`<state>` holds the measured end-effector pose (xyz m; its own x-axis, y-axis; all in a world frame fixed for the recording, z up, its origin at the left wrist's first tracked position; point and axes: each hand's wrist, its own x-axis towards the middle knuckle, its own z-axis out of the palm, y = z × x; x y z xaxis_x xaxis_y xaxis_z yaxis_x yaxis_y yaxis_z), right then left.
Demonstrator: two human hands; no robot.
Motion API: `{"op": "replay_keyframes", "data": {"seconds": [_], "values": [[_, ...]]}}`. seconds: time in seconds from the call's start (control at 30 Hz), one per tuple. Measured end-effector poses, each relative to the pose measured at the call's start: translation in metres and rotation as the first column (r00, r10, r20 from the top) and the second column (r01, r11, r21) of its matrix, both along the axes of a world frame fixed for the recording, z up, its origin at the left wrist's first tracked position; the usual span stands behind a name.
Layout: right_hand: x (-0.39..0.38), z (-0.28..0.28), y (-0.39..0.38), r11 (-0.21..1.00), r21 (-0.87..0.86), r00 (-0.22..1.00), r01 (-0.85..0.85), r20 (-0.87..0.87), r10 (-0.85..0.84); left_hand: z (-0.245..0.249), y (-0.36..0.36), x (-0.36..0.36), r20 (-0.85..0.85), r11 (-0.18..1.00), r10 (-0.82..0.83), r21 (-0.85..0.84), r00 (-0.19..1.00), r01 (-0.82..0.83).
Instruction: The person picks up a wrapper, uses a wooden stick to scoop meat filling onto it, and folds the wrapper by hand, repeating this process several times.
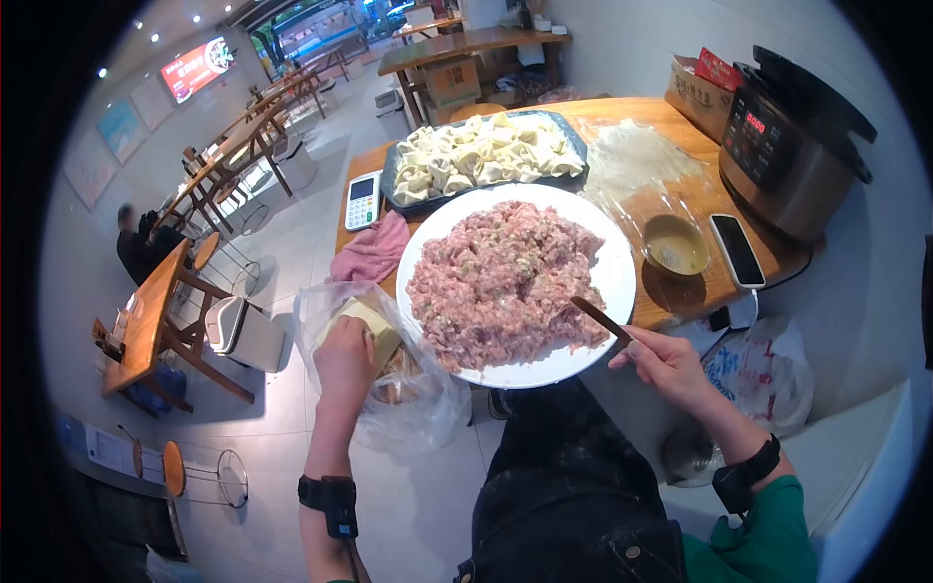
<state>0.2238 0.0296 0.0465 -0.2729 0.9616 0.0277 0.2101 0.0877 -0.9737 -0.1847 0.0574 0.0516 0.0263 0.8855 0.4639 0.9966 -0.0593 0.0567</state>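
Note:
My left hand [345, 355] reaches into a clear plastic bag [423, 413], its fingers closed at the edge of a pale yellow stack of dough wrappers [374, 325]. Whether it grips one wrapper or more cannot be made out. My right hand [666, 364] is closed round a thin, dark flat filling stick [603, 319], whose tip is over the near right part of the meat. A big white plate [614, 277] between my hands bears a mound of minced meat filling [505, 272] with green bits. Behind it, a dark tray [396, 192] is heaped with folded wontons [486, 154].
Left of the plate are a pink cloth [371, 248] and a card terminal [363, 200]. To the right stand a small bowl [675, 245], a phone [738, 251] and an electric cooker [792, 146]. Plastic film [641, 160] covers the table [573, 109] beyond. A person [146, 243] sits far left.

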Motion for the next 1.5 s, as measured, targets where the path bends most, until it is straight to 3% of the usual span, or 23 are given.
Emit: {"op": "replay_keyframes", "data": {"seconds": [0.07,0.13,0.17,0.23,0.27,0.33,0.37,0.4,0.43,0.47,0.5,0.57,0.6,0.63,0.67,0.73,0.8,0.87,0.97,1.07,1.17,1.3,1.5], "values": [[0.008,0.0,-0.007,1.0,0.024,1.0,0.002,0.02,-0.003,0.001,0.004,-0.006,0.035,0.999,0.013,-0.039,0.999,-0.011],[0.017,-0.003,-0.012,1.0,0.005,1.0,-0.004,0.023,0.004,0.008,0.005,-0.018,0.303,0.971,0.16,-0.221,0.94,-0.094],[0.019,-0.003,-0.012,1.0,0.004,1.0,-0.002,0.027,0.002,0.005,0.007,-0.027,0.292,0.966,0.189,-0.228,0.937,-0.124],[0.02,0.0,-0.016,1.0,0.005,0.997,-0.006,0.08,0.005,-0.009,0.016,-0.048,0.496,0.988,0.149,-0.108,0.856,-0.109],[0.022,0.0,-0.017,1.0,0.002,0.994,-0.007,0.114,0.007,-0.015,0.018,-0.058,0.49,0.986,0.166,-0.108,0.856,-0.129],[0.022,-0.003,-0.017,1.0,-0.003,0.989,-0.005,0.146,0.005,-0.019,0.02,-0.07,0.912,0.992,0.054,-0.004,0.406,-0.123],[0.022,-0.007,-0.017,0.993,0.11,0.984,-0.04,0.179,0.02,-0.02,0.019,-0.078,0.912,0.993,0.055,-0.006,0.406,-0.121],[0.023,-0.01,-0.019,0.973,0.218,0.976,-0.073,0.216,0.025,-0.018,0.016,-0.086,0.998,0.998,-0.058,0.059,0.033,-0.032],[0.024,-0.011,-0.019,0.976,0.211,0.975,-0.059,0.223,0.011,-0.011,0.014,-0.081,0.926,0.989,-0.125,0.145,-0.357,0.032],[0.024,-0.009,-0.017,0.924,0.36,0.943,-0.128,0.334,0.0,-0.007,0.006,-0.074,0.876,0.992,-0.123,0.109,-0.467,-0.058],[0.025,-0.008,-0.017,0.852,0.48,0.894,-0.207,0.447,-0.034,-0.002,-0.001,-0.069,0.803,0.984,-0.148,0.18,-0.577,-0.002],[0.025,-0.006,-0.017,0.763,0.608,0.847,-0.217,0.506,-0.162,0.015,-0.027,-0.039,0.594,0.927,-0.141,0.361,-0.792,0.105],[0.027,-0.003,-0.018,0.726,0.643,0.809,-0.246,0.549,-0.212,0.029,-0.043,-0.008,0.557,0.963,-0.157,0.269,-0.815,-0.003],[0.029,-0.001,-0.018,0.739,0.633,0.789,-0.232,0.567,-0.238,0.019,-0.052,0.005,0.473,0.902,-0.033,0.393,-0.881,0.177],[0.029,0.001,-0.018,0.693,0.671,0.75,-0.264,0.594,-0.29,0.01,-0.062,0.013,0.399,0.792,0.099,0.523,-0.911,0.315],[0.031,0.003,-0.018,0.647,0.698,0.703,-0.306,0.624,-0.341,-0.018,-0.083,0.041,0.416,0.812,0.207,0.432,-0.886,0.393],[0.032,0.003,-0.016,0.607,0.721,0.65,-0.334,0.642,-0.406,-0.02,-0.1,0.093,0.545,0.922,0.213,0.163,-0.811,0.351],[0.031,0.002,-0.012,0.608,0.717,0.637,-0.341,0.652,-0.411,-0.045,-0.112,0.107,0.389,0.88,0.368,0.146,-0.844,0.451],[0.029,-0.003,-0.009,0.624,0.691,0.604,-0.365,0.686,-0.406,-0.057,-0.115,0.129,0.384,0.857,0.463,0.034,-0.799,0.514],[0.028,-0.004,-0.009,0.654,0.636,0.564,-0.409,0.74,-0.367,-0.07,-0.114,0.139,0.456,0.844,0.496,-0.056,-0.739,0.533],[0.028,0.003,-0.006,0.65,0.627,0.565,-0.429,0.748,-0.348,-0.072,-0.112,0.146,0.404,0.826,0.54,-0.09,-0.738,0.556],[0.024,0.003,0.004,0.598,0.668,0.586,-0.442,0.72,-0.372,-0.067,-0.107,0.162,0.38,0.831,0.538,-0.089,-0.752,0.549],[0.023,0.0,0.007,0.651,0.595,0.566,-0.472,0.77,-0.294,-0.058,-0.093,0.179,0.427,0.841,0.511,-0.068,-0.746,0.537]]}}
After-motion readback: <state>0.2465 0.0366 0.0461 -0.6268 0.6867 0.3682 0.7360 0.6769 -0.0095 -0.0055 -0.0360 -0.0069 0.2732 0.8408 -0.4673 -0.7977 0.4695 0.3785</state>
